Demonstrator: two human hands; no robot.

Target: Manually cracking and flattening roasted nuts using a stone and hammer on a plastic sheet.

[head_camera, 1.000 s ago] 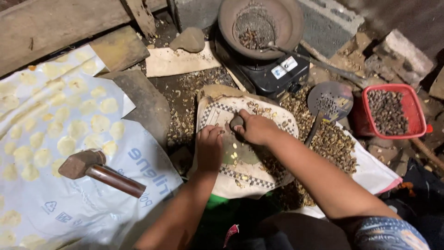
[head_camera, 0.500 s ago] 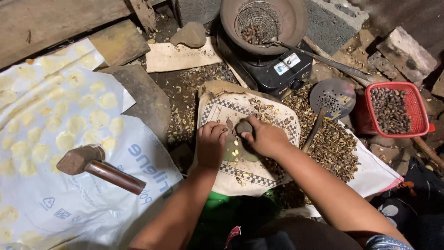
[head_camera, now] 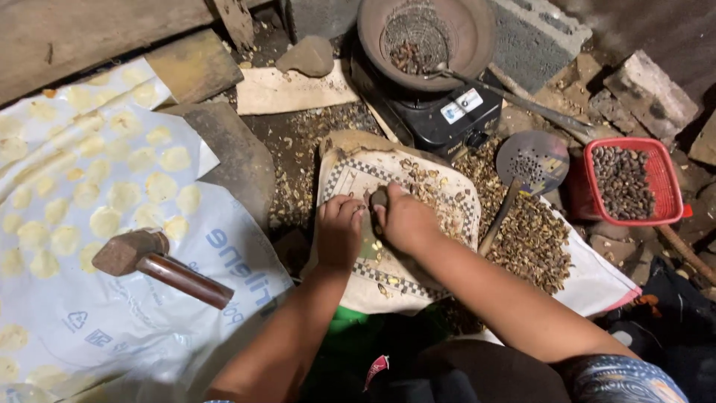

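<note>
Both my hands rest on a white cloth with a checkered border (head_camera: 350, 283), which lies over a flat stone. My right hand (head_camera: 406, 220) grips a small grey stone (head_camera: 379, 198). My left hand (head_camera: 339, 227) sits beside it with fingers curled, pinching something small that I cannot make out. Brown seeds and broken shells (head_camera: 432, 194) lie scattered over the far right part of the cloth.
A wooden mallet (head_camera: 153, 261) lies on a white plastic sheet (head_camera: 97, 328) dotted with pale flattened discs. Behind stand a black stove (head_camera: 447, 116) with a clay pan (head_camera: 477, 33), a slotted ladle (head_camera: 533, 160), a red basket of seeds (head_camera: 667, 213) and a heap of shells (head_camera: 533, 242).
My hands have drawn nearer to me on the cloth and closer together. The right hand still holds the stone.
</note>
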